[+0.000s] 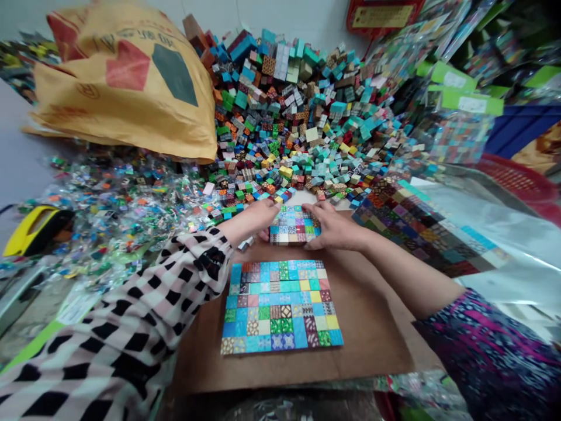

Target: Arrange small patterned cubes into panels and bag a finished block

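A small rectangular block of patterned cubes (pixel 293 225) stands on the board, its many-coloured squares facing me. My left hand (pixel 258 217) presses against its left side, fingers closed along that edge. On the opposite side my right hand (pixel 332 225) grips it, thumb at the lower right corner and fingers on the upper edge. Closer to me lies a larger flat array of patterned cubes (pixel 283 305), mostly blue, green and yellow, untouched by either hand. Parts of my left fingers are hidden behind the small block.
Under both arrays lies a brown board (pixel 363 327). Loose cubes (pixel 307 123) heap up against the wall. An orange sack (pixel 131 88) sits at the back left, above small plastic packets (pixel 118 204). A yellow-black tool (pixel 35 231) lies far left; another cube slab (pixel 425 228) is right.
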`<state>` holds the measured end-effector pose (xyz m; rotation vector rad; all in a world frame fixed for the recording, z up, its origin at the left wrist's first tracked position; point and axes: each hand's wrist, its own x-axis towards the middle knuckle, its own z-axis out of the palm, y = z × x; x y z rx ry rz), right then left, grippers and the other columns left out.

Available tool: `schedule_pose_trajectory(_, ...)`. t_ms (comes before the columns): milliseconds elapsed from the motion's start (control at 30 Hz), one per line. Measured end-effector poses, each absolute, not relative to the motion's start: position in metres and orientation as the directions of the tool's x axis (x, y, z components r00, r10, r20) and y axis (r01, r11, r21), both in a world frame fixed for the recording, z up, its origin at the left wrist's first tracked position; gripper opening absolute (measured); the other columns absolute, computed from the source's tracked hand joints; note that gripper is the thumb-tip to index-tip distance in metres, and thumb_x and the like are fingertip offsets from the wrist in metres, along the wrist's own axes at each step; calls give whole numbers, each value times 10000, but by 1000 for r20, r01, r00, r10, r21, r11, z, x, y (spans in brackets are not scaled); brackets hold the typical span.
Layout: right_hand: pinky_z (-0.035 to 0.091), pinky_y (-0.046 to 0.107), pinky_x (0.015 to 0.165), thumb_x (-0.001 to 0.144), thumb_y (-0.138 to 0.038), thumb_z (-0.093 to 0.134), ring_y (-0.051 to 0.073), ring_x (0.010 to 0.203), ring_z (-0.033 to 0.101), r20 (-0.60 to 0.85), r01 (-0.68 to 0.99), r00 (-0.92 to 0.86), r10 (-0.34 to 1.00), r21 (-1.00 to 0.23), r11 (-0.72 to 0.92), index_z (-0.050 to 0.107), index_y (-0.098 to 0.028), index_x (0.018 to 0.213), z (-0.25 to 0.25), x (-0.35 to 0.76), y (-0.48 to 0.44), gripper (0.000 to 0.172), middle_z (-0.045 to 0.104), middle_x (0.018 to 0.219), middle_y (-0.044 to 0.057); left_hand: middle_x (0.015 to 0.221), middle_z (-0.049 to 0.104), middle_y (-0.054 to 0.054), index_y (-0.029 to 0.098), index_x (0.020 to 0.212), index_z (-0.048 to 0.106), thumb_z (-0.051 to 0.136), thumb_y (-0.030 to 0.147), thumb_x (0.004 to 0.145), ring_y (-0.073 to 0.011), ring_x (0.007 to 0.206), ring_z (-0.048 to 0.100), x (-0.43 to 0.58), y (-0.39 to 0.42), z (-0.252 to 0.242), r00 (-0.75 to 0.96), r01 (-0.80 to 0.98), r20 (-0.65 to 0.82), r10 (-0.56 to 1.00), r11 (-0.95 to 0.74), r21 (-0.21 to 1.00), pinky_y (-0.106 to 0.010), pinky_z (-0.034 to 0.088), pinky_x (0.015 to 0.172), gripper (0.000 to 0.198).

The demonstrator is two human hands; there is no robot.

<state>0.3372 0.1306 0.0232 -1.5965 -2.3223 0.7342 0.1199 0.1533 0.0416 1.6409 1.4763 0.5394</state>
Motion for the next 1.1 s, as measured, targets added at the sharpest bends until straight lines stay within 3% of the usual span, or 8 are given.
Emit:
schedule_pose_trajectory(167, 456, 515, 1009, 602, -330, 825, 363, 1194, 479, -43, 751, -419, 907, -578, 320, 403, -193, 1473, 44, 319, 85, 977, 430, 1297, 125, 649, 573, -23, 167, 1297, 559, 489, 434, 944, -184, 502, 582, 100, 108, 74, 158, 607, -382, 911, 216, 765, -317, 512, 512, 448)
schedule_pose_trajectory(300, 505, 498, 942, 608, -266, 783, 345, 1102, 543, -134, 763, -409, 903, -593, 258, 443, -164, 1441, 40, 296, 30, 906, 445, 1295, 150, 624, 584, -23, 146, 1406, 486, 483, 403, 949, -188, 497, 582, 79, 55, 73, 104, 550, -544, 833, 408, 729, -318, 518, 499, 524)
schedule_pose_trajectory(400, 513, 499, 938, 613, -229, 749, 342, 1096, 566, -195, 769, -415, 889, -598, 228, 376, -154, 1489, 33, 281, 0, 955, 372, 1414, 178, 614, 588, -7, 143, 1444, 448, 488, 355, 948, -163, 481, 570, 69, 26, 69, 67, 503, -628, 775, 518, 692, -295, 522, 491, 541)
schedule_pose_trajectory(600, 449, 543, 1020, 643, -207, 719, 412, 1239, 504, -259, 827, -397, 881, -517, 221, 302, -147, 1536, 25, 269, -20, 987, 250, 1533, 228, 572, 577, 10, 117, 1461, 427, 478, 358, 950, -153, 491, 584, 59, 10, 68, 86, 492, -659, 748, 543, 681, -279, 543, 517, 568)
schedule_pose_trajectory(767, 468, 537, 994, 682, -326, 759, 441, 1257, 503, -265, 847, -426, 865, -454, 277, 267, -164, 1555, 30, 275, -28, 1015, 147, 1590, 251, 631, 613, -5, 165, 1410, 510, 529, 457, 895, -172, 541, 609, 38, 6, 63, 199, 523, -560, 804, 396, 755, -290, 540, 531, 593)
schedule_pose_trajectory(867, 477, 586, 940, 683, -465, 780, 474, 1218, 519, -192, 854, -465, 864, -355, 380, 299, -197, 1548, 39, 278, -27, 1024, 187, 1589, 256, 892, 681, -62, 227, 1414, 512, 526, 514, 880, -203, 725, 643, 16, -3, 53, 266, 575, -372, 890, 163, 802, -330, 563, 638, 606)
schedule_pose_trajectory(967, 415, 633, 986, 668, -568, 776, 491, 1263, 460, -64, 816, -548, 834, -257, 517, 366, -201, 1520, 43, 271, -20, 1013, 312, 1546, 249, 1210, 617, -116, 245, 1492, 396, 638, 513, 809, -270, 995, 616, -4, -17, 38, 341, 670, -207, 917, -82, 738, -440, 542, 867, 773)
schedule_pose_trajectory(1100, 374, 611, 1046, 648, -572, 789, 468, 1331, 389, -19, 745, -645, 764, -240, 622, 387, -174, 1506, 36, 253, -11, 1028, 350, 1528, 245, 1423, 456, -168, 229, 1531, 306, 710, 516, 767, -362, 1287, 447, -16, -37, 16, 392, 742, -98, 915, -251, 622, -558, 389, 1073, 911)
